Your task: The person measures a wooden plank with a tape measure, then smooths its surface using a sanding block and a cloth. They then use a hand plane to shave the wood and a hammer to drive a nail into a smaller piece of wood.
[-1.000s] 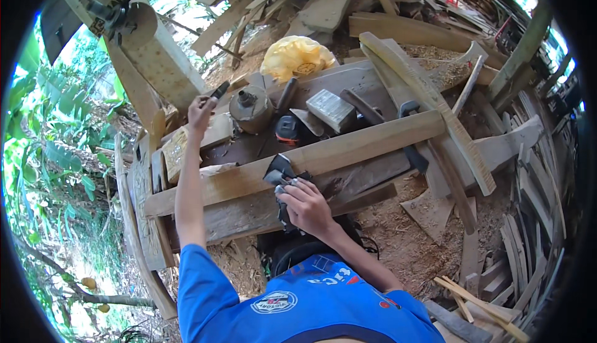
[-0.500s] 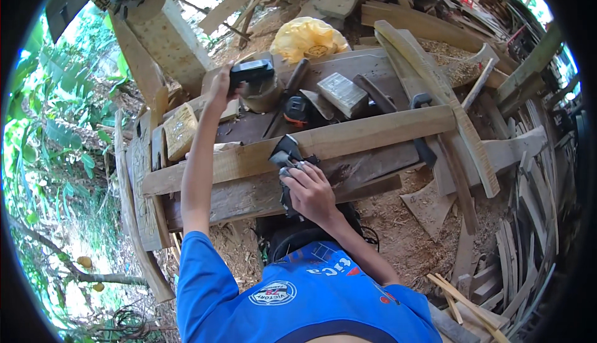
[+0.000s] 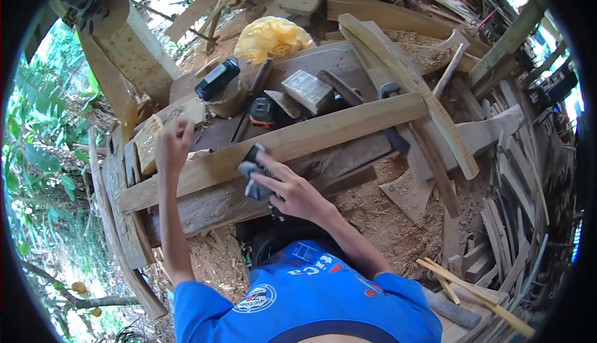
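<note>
My left hand [image 3: 174, 141] hangs empty over the bench's left part, fingers loosely bent and apart, near a pale wooden block [image 3: 148, 144]. A black handheld device [image 3: 216, 77] lies tilted atop a round container [image 3: 227, 100]. My right hand [image 3: 292, 191] grips a crumpled dark grey-and-black piece [image 3: 249, 170], possibly cloth, against the near face of a long plank [image 3: 336, 125] lying across the bench. Behind the plank are a black-and-orange tape measure [image 3: 261, 112], a silvery rectangular block [image 3: 308, 91] and several bar-like tools [image 3: 342, 87].
Long boards [image 3: 410, 82] lean across the bench's right end. A yellow translucent bag [image 3: 267, 35] sits behind. Wood piles [image 3: 516, 194] crowd the right and back, sawdust and offcuts [image 3: 398, 194] cover the ground, and a post [image 3: 510, 41] rises at right.
My left hand carried the black device rightward onto the round container, released it, then moved down and left. My right hand's fingers have straightened somewhat on the dark piece. The view has shifted.
</note>
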Demonstrator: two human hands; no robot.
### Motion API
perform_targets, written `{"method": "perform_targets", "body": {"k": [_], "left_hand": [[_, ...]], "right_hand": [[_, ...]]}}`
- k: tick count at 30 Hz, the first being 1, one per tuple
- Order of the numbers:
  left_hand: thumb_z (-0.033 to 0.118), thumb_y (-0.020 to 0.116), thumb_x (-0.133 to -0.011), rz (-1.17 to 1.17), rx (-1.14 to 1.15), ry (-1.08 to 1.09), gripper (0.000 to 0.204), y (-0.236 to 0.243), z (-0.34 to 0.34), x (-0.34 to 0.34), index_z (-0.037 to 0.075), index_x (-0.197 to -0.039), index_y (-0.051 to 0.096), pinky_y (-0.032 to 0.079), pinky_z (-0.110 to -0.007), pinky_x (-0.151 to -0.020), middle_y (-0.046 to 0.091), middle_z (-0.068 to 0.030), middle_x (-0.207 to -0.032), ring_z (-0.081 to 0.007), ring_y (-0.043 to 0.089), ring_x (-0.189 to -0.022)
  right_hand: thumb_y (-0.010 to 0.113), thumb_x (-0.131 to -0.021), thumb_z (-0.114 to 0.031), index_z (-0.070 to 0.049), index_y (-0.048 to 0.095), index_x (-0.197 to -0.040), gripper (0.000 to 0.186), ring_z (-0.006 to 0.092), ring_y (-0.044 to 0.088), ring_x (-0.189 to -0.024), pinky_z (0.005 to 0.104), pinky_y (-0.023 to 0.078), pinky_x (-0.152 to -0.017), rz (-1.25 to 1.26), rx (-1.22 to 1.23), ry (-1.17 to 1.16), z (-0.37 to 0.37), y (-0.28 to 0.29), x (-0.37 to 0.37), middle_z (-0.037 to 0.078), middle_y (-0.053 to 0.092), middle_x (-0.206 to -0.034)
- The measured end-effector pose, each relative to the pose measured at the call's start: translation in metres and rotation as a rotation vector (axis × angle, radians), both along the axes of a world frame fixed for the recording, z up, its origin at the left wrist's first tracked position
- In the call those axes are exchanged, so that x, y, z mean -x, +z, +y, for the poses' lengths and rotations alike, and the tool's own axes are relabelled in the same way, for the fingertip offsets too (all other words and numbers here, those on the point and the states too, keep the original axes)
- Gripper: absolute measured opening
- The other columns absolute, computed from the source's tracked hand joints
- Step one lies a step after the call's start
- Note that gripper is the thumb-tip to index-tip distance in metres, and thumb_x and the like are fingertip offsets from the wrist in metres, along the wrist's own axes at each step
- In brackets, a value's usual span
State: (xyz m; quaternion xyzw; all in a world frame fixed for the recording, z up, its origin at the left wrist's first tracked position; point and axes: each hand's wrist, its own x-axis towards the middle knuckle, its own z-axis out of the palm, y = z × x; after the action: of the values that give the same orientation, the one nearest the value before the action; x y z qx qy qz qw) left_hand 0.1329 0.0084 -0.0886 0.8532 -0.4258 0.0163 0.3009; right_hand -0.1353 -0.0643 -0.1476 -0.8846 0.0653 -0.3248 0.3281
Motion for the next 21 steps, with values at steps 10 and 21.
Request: {"method": "perform_targets", "body": {"k": [10,21], "left_hand": [[0.013,0.057,-0.081,-0.295,0.208,0.013,0.013,-0.050,0.074,0.019,0.002,-0.081,0.062,0.042,-0.038,-0.077,0.059,-0.0132,-0.087,-0.0298,0.054,-0.085],[0.013,0.057,-0.080,-0.229,0.199,0.042,0.013,-0.053,0.084,0.017,0.001,-0.081,0.063,0.042,-0.039,-0.075,0.058,-0.0145,-0.083,-0.0318,0.055,-0.079]], "right_hand": [[0.055,-0.078,-0.007,-0.001,0.057,-0.107,0.029,0.0337,0.058,-0.095,0.0393,0.045,-0.085,-0.242,0.193,-1.004,-0.192,0.068,0.135,0.021,0.060,-0.103],[0.042,-0.067,0.013,-0.001,0.063,-0.104,0.045,0.0267,0.058,-0.105,0.0338,0.043,-0.093,0.335,-0.059,-0.186,-0.155,0.059,0.138,0.016,0.063,-0.104]]}}
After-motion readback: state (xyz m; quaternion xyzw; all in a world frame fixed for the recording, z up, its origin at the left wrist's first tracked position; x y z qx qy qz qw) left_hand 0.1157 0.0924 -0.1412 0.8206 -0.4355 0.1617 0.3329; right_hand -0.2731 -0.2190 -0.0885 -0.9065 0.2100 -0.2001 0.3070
